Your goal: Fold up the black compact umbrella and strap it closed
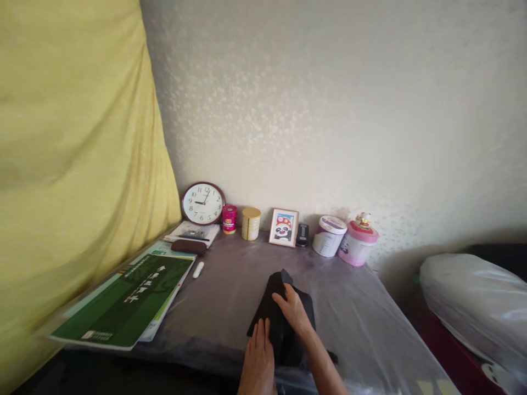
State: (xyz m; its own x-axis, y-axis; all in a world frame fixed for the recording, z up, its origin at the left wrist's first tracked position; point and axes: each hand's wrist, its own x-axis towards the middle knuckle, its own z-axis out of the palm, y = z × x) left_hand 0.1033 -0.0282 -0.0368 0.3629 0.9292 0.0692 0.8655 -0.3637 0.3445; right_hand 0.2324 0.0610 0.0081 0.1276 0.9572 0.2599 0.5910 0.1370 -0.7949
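As the black item (283,334) stretches far beyond the flat, ungripping left hand (258,351), the right hand (295,310) rests farther across it; its grip is unclear.

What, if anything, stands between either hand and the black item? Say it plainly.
Nothing visible: the right hand rests on the black item, and the left hand lies against its near left part. The framed picture stands beyond it.

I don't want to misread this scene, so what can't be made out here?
All in the head view:
Black item: partly covered by the left hand and right hand; exactly what it is stays unclear.
Booklets under the green book: covers mostly hidden by it.
Green book's smallest print: too small to read.
Plastic-covered bundle: cut off by the right edge.
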